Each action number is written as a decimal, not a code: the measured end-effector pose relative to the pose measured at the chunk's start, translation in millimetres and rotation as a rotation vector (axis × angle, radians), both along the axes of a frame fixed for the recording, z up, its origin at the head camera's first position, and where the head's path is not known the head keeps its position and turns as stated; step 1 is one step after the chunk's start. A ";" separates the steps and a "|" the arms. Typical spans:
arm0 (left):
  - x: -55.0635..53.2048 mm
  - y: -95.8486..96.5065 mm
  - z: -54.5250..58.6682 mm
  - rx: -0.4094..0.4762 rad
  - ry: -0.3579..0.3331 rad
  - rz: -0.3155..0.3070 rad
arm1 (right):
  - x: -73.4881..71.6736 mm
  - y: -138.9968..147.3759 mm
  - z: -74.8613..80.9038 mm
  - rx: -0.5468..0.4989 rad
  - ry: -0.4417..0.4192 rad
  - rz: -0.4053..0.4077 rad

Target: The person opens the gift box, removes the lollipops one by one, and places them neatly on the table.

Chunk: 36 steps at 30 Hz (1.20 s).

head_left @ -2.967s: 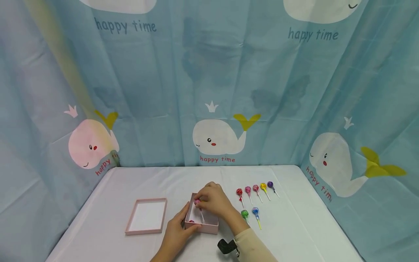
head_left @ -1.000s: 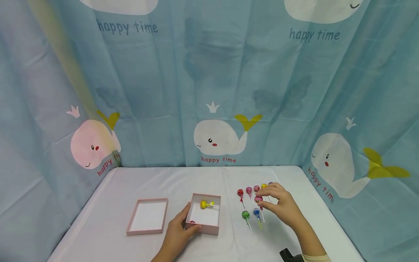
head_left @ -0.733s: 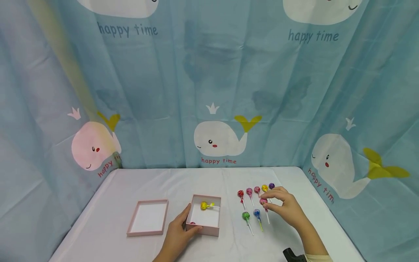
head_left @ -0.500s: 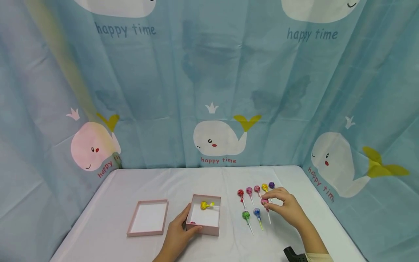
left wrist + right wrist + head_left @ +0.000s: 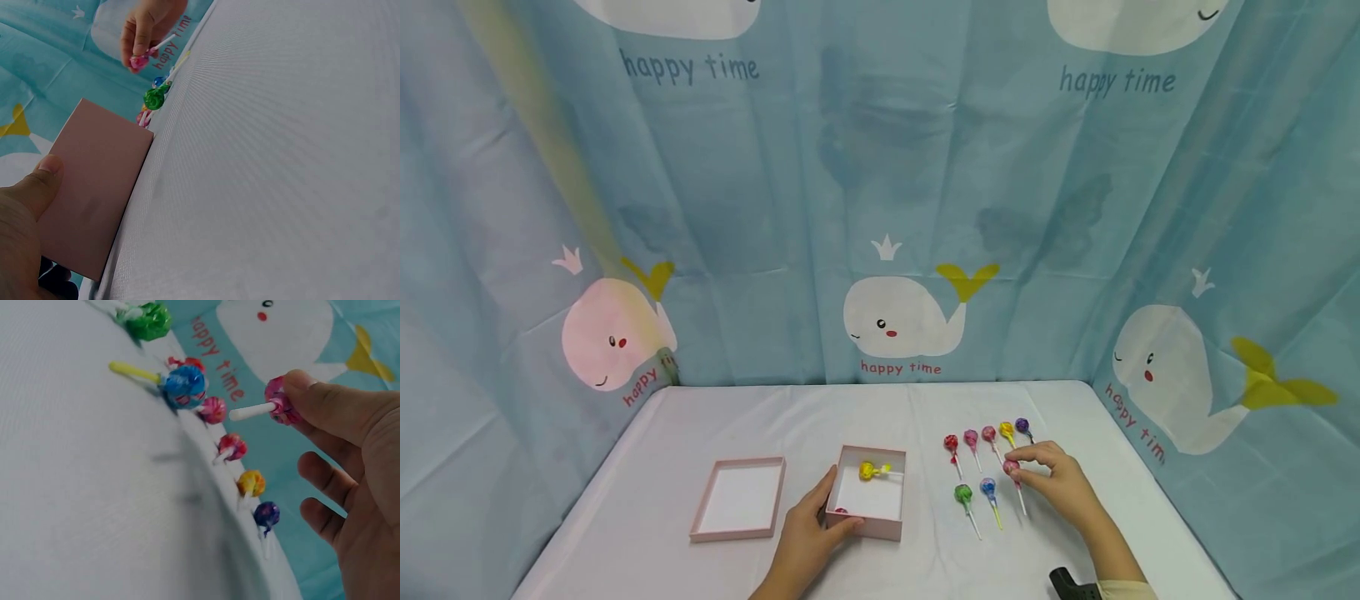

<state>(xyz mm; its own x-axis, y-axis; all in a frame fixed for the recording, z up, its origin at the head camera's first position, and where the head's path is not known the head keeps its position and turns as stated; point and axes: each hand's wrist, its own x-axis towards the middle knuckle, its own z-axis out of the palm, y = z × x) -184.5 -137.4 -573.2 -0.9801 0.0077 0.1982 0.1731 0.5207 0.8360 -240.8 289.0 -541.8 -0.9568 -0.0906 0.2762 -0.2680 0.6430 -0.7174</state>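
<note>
My left hand [image 5: 803,533] grips a pink open-topped box [image 5: 880,527] at its near left corner, the thumb on the front wall [image 5: 94,194]. Inside lies a yellow lollipop [image 5: 868,471]; the front wall mostly hides a reddish one [image 5: 841,511]. Between thumb and forefinger, my right hand [image 5: 1060,485] pinches a pink lollipop [image 5: 275,399] by its head, above the table, its white stick pointing free. Close by are a blue lollipop [image 5: 988,487], a green lollipop [image 5: 963,493] and a back row with red [image 5: 951,442], pink, yellow [image 5: 1007,431] and purple [image 5: 1022,426] ones.
A shallow pink lid [image 5: 737,500] with a white inside lies left of the box. White cloth covers the table [image 5: 925,575]. A blue curtain [image 5: 760,208] printed with whales hangs behind and at both sides.
Three seconds ago my right hand held the pink lollipop over the box; it then moved right with it to the other lollipops. Lately it has shifted slightly right and nearer. My left hand stays at the box.
</note>
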 end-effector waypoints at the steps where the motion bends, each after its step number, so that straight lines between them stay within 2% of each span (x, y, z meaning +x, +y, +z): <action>1: -0.3 -0.1 0.1 -0.002 -0.002 -0.001 | -0.6 0.5 -2.1 -0.003 -0.011 -0.003; 10: 0.2 -0.1 1.4 0.001 -0.004 -0.004 | -5.1 0.6 -19.2 -0.027 -0.149 -0.051; 17: -0.6 0.1 -0.7 0.000 -0.008 -0.009 | -7.4 2.1 -24.8 -0.021 -0.197 -0.072; 36: -0.4 0.3 0.9 0.013 -0.015 -0.007 | -9.1 3.9 -33.5 -0.028 -0.211 -0.059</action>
